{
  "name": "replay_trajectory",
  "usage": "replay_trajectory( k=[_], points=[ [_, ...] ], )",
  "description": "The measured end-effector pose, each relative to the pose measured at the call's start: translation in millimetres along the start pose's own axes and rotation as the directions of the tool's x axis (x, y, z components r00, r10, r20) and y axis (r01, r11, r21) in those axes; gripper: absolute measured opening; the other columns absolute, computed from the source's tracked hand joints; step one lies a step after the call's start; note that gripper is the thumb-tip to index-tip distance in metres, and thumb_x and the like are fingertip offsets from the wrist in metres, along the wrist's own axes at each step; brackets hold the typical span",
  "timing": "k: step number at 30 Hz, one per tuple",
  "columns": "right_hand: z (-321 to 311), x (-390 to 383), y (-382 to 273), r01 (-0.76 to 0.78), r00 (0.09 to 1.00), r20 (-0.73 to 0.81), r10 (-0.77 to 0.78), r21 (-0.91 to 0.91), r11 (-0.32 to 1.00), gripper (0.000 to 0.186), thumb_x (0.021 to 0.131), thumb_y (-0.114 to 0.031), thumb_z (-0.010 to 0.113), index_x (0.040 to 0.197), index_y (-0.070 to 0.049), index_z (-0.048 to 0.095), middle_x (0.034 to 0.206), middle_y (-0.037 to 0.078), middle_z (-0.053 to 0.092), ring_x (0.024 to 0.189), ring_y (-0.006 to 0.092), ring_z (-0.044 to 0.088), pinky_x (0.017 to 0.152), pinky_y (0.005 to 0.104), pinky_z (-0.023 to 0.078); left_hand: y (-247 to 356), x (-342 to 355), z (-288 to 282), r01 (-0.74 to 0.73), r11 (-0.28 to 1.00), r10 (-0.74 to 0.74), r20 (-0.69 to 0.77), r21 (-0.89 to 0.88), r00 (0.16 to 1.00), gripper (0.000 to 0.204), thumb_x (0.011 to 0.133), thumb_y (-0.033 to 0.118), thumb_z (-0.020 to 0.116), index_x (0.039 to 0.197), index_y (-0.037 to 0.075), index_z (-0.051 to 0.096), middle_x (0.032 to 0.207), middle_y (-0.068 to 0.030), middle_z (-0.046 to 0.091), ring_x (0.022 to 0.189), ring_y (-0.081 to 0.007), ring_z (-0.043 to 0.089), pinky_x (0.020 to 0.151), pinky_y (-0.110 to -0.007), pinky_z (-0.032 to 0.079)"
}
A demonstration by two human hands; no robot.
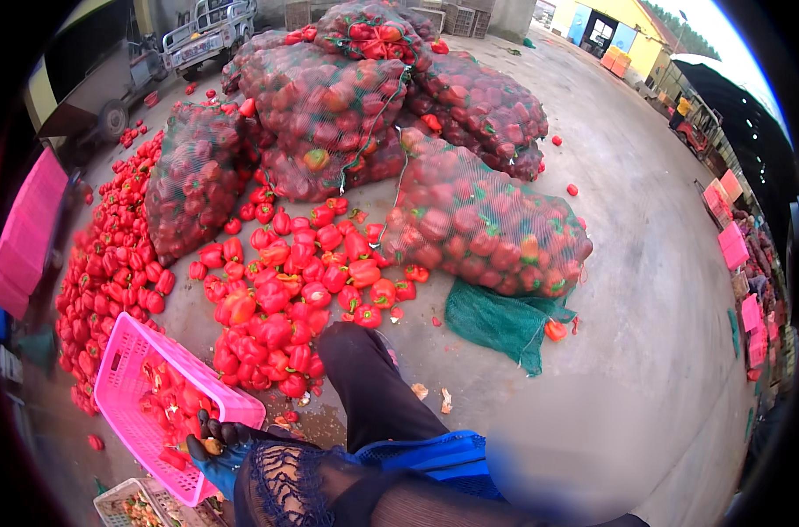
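Observation:
From the lower right, a forearm in a sheer black sleeve with a lace cuff (285, 481) reaches left; it looks like my right arm. My right hand (226, 458), in a blue glove with black fingers, is over the near side of a pink plastic crate (241, 402). Its fingers curl round a small brownish-yellow thing (212, 446) whose kind I cannot make out. Cut red pepper pieces (171, 400) lie inside the crate. Beyond it is a heap of whole red bell peppers (281, 303) on the ground. My left hand is not visible.
Full green net sacks of peppers (492, 224) are piled ahead. An empty green net (500, 321) lies on the concrete. A long pepper heap (110, 281) runs along the left. A pale crate of scraps (136, 505) stands nearby. A grey blurred patch hides the lower right.

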State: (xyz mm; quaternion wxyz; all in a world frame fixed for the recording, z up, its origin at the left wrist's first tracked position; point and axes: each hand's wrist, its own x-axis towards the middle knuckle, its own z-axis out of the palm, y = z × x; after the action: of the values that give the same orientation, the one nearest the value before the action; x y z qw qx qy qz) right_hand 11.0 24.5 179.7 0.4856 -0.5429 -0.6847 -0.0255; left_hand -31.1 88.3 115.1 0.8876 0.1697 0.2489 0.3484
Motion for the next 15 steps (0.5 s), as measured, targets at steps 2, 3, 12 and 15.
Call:
replay_trajectory(
  k=[2, 3, 12, 15],
  points=[
    [-2, 0, -1, 0.006, 1.000, -0.004, -0.006, 0.004, 1.000, 0.040, 0.080, -0.039, 0.064, 0.097, -0.003, 0.063, 0.092, 0.014, 0.060, 0.091, 0.0301, 0.057, 0.078, 0.0443, 0.043, -2, 5, -3, 0.004, 1.000, -0.003, -0.028, 0.010, 1.000, 0.048, 0.097, 0.040, 0.053, 0.124, 0.000, 0.056, 0.086, -0.0003, 0.055, 0.065, -0.0125, 0.042, 0.064, -0.030, 0.040],
    [-4, 0, -1, 0.007, 1.000, -0.004, -0.007, 0.000, 1.000, 0.041, 0.080, -0.039, 0.064, 0.098, -0.003, 0.063, 0.093, 0.014, 0.060, 0.091, 0.0301, 0.057, 0.078, 0.0443, 0.043, -3, 6, -4, 0.001, 1.000, 0.000, -0.044, 0.031, 0.999, 0.048, 0.097, 0.040, 0.053, 0.124, 0.000, 0.056, 0.087, -0.0002, 0.055, 0.065, -0.0125, 0.042, 0.064, -0.030, 0.040],
    [-5, 3, -1, 0.018, 1.000, -0.018, -0.017, 0.012, 1.000, 0.042, 0.079, -0.040, 0.065, 0.098, -0.002, 0.062, 0.093, 0.014, 0.059, 0.091, 0.0299, 0.057, 0.078, 0.0442, 0.044, -3, 13, -1, 0.004, 0.996, -0.009, 0.061, 0.085, 0.998, 0.047, 0.097, 0.041, 0.053, 0.122, 0.002, 0.056, 0.083, 0.0007, 0.054, 0.065, -0.0122, 0.043, 0.066, -0.030, 0.043],
    [-5, 2, 2, 0.012, 1.000, -0.025, -0.012, 0.013, 1.000, 0.043, 0.079, -0.040, 0.065, 0.098, -0.002, 0.062, 0.093, 0.014, 0.059, 0.091, 0.0299, 0.057, 0.078, 0.0442, 0.044, 0, 18, -2, 0.046, 0.988, -0.047, -0.001, 0.148, 0.999, 0.047, 0.096, 0.041, 0.054, 0.123, 0.002, 0.055, 0.083, 0.0009, 0.053, 0.065, -0.0121, 0.044, 0.065, -0.030, 0.043]
  ],
)
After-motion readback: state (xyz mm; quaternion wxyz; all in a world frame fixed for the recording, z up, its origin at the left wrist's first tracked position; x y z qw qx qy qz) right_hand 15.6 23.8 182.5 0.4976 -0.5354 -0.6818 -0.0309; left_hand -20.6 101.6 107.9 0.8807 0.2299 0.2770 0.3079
